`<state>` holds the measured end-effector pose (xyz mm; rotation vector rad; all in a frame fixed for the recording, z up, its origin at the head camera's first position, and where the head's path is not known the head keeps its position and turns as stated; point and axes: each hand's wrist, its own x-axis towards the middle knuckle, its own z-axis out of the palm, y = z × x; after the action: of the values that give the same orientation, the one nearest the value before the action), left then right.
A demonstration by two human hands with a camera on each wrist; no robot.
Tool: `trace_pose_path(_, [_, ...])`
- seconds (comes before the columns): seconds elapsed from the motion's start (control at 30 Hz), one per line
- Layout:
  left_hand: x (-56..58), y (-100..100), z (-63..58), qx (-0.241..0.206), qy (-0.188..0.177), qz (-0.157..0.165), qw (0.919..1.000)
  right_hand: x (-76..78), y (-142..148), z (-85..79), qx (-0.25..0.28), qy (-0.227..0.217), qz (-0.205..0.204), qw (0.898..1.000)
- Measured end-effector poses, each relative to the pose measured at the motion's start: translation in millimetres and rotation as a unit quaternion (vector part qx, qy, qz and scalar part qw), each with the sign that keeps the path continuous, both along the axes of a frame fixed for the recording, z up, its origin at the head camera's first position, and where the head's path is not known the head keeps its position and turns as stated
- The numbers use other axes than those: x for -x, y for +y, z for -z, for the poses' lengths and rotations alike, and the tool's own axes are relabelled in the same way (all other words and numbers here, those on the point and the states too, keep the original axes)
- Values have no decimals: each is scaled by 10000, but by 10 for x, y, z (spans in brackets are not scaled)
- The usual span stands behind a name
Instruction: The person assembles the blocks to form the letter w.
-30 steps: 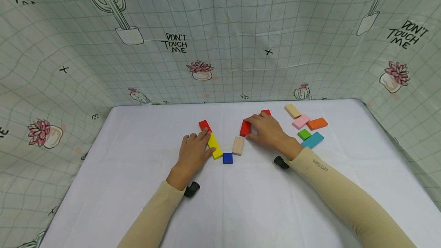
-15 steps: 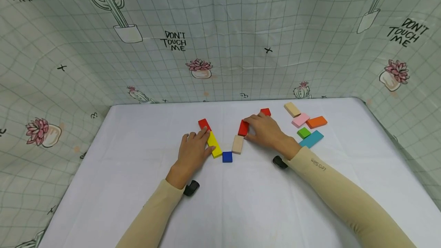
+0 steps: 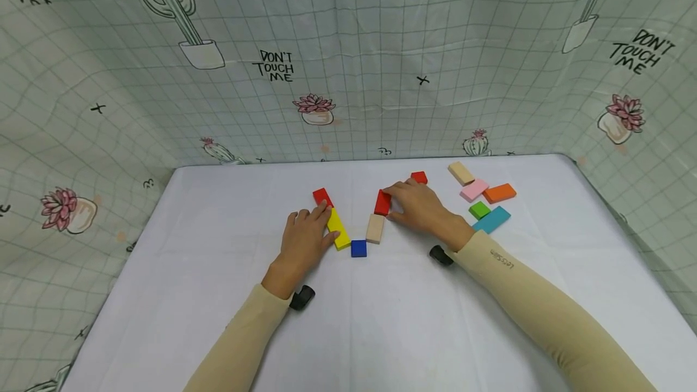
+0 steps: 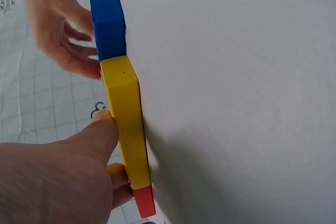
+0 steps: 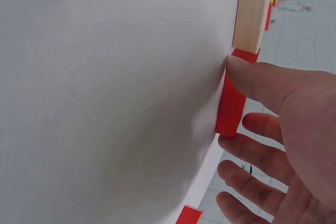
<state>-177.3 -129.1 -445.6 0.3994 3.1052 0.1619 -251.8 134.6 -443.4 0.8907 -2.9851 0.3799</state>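
Observation:
In the head view my left hand point(image 3: 305, 241) rests on a yellow block point(image 3: 338, 230), its thumb and a finger touching the top. A red block point(image 3: 322, 196) adjoins its far end and a blue block point(image 3: 359, 248) its near end; the left wrist view shows the thumb against the yellow block point(image 4: 128, 124). With thumb and fingertips my right hand point(image 3: 422, 207) pinches another red block point(image 3: 382, 202) lying on the table. That block's near end meets a plain wooden block point(image 3: 375, 228), as the right wrist view also shows. The pieces together form a V-like line.
A small red block point(image 3: 418, 177) lies just beyond the right hand's fingers. Farther right are a tan block point(image 3: 461, 173), a pink block point(image 3: 474, 190), an orange block point(image 3: 500, 193), a green block point(image 3: 480, 210) and a light blue block point(image 3: 492, 220), on a white-covered table point(image 3: 179, 235).
My right hand has shifted the red block slightly left, lining it up with the end of the wooden block. The left hand stays on the yellow block.

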Motion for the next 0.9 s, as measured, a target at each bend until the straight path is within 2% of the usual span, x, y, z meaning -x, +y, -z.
trace_pose_path(0.33, [-7, 8, -2, 24, -21, -13, 10000, -7, -12, -5, -89, -1, -85, 9999])
trace_pose_path(0.9, [-8, -4, 24, 41, 146, 18, 9999, 13, -31, -37, -203, -86, -258, 9994])
